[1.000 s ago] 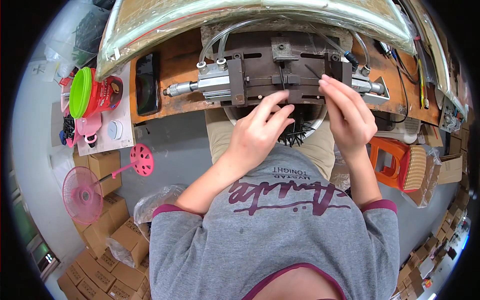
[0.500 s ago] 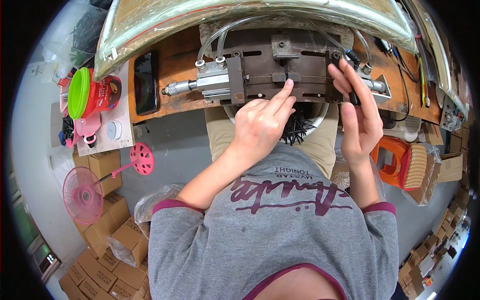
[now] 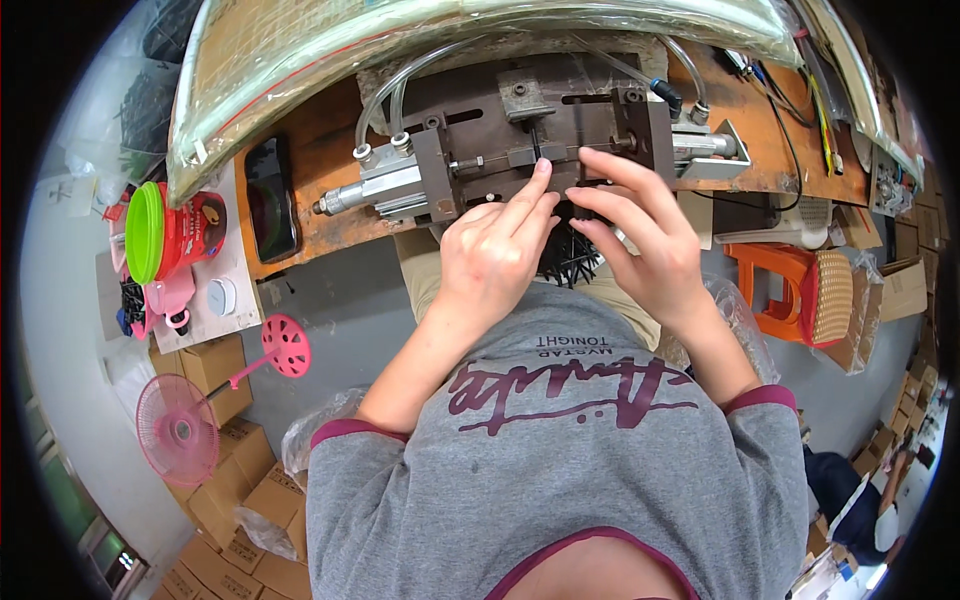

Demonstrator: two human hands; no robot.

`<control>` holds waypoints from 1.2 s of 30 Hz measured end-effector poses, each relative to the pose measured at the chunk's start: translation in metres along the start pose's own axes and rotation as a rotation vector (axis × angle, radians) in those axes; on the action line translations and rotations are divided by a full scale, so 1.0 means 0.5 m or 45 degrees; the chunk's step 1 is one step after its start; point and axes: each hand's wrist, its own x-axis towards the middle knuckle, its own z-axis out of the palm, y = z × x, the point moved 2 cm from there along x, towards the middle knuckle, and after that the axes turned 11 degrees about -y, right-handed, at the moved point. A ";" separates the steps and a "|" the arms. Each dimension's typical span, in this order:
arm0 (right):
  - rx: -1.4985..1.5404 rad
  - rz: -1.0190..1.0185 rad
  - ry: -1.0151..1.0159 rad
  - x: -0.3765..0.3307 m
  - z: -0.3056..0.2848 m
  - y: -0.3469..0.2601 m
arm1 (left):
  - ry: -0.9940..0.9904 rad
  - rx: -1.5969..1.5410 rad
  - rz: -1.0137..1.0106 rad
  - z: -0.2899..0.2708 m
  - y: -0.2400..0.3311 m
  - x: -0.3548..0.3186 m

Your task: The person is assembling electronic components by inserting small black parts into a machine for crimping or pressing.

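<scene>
In front of me a dark metal fixture [image 3: 480, 185] sits on the bench, with a small grey block [image 3: 523, 157] and a thin black rod [image 3: 534, 130] at its middle. My left hand [image 3: 490, 255] reaches in with its index finger stretched out, the tip touching the fixture beside the block; its thumb is hidden. Close on the right, my right hand [image 3: 655, 240] has its thumb and middle finger drawn together. Something small and dark may be between them, but I cannot make it out. Below both hands, several black sticks [image 3: 568, 258] stand in a bunch over my lap.
Metal air cylinders [image 3: 392, 188] with clear hoses flank the fixture. A black phone [image 3: 272, 200] lies at the bench's left. Beyond it stand a red tub with a green rim [image 3: 146, 235] and a pink fan [image 3: 180, 428]. An orange stool [image 3: 765, 285] is at right.
My right hand has moved left from the fixture's right end toward the middle, its fingers bending inward. My left index finger stays at the block. The whole view has shifted slightly.
</scene>
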 end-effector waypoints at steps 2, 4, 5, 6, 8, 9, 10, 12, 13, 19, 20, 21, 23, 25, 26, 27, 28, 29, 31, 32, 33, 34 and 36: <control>-0.156 -0.036 -0.028 -0.003 0.011 0.010 | -0.071 -0.075 0.015 -0.012 -0.003 -0.006; -0.317 -0.087 -0.057 -0.004 0.025 0.017 | -0.204 -0.194 0.003 -0.043 0.006 -0.019; -0.356 -0.082 -0.113 -0.005 0.033 0.016 | -0.298 -0.275 0.023 -0.047 0.004 -0.029; -0.395 -0.077 -0.169 -0.008 0.040 0.013 | -0.391 -0.358 0.043 -0.048 0.001 -0.039; -0.490 -0.019 -0.209 -0.011 0.061 0.004 | -0.574 -0.527 0.003 -0.038 0.003 -0.063; -0.520 -0.018 -0.216 -0.007 0.065 0.002 | -0.615 -0.548 -0.008 -0.026 0.000 -0.074; -0.554 -0.014 -0.226 -0.003 0.066 -0.001 | -0.655 -0.576 -0.017 -0.010 -0.003 -0.086; -0.605 -0.014 -0.235 0.004 0.067 -0.002 | -0.764 -0.630 -0.057 0.017 -0.008 -0.097; -0.625 -0.021 -0.234 0.011 0.066 0.000 | -0.786 -0.615 -0.071 0.032 -0.011 -0.100; -0.705 0.018 -0.320 0.023 0.061 -0.013 | -0.706 -0.528 -0.061 0.113 -0.024 -0.095; -0.706 0.029 -0.342 0.024 0.060 -0.015 | -0.664 -0.485 -0.055 0.126 -0.024 -0.096; -0.687 0.004 -0.313 0.026 0.060 -0.017 | -0.623 -0.442 -0.048 0.139 -0.028 -0.099; -0.669 -0.038 -0.254 0.027 0.058 -0.013 | -0.703 -0.332 0.046 0.184 -0.044 -0.113; -0.518 -0.032 -0.184 0.020 0.052 -0.002 | -0.671 -0.266 0.176 0.208 -0.055 -0.115; -0.443 -0.038 -0.146 0.018 0.048 0.009 | -0.645 -0.130 0.203 0.215 -0.058 -0.119; -0.372 -0.042 -0.104 0.013 0.045 0.017 | -0.643 -0.139 0.225 0.226 -0.065 -0.129; -0.301 -0.013 -0.111 0.010 0.047 0.026 | -0.633 -0.149 0.259 0.246 -0.074 -0.134; -0.272 -0.079 -0.030 0.008 0.053 0.031 | -0.614 -0.162 0.297 0.267 -0.079 -0.136; -0.067 -0.146 0.018 0.003 0.050 0.032 | -0.648 -0.424 0.113 0.315 -0.082 -0.142; 0.077 -0.158 -0.076 0.005 0.045 0.023 | -0.705 -0.463 0.139 0.341 -0.083 -0.144; 0.189 -0.201 -0.149 0.002 0.035 0.015 | -0.764 -0.499 0.165 0.366 -0.085 -0.147; 0.279 -0.254 -0.177 -0.010 0.039 0.023 | -0.832 -0.529 0.194 0.399 -0.094 -0.148; 0.535 -0.161 -0.434 -0.041 0.063 0.028 | -0.948 -0.555 0.176 0.433 -0.122 -0.167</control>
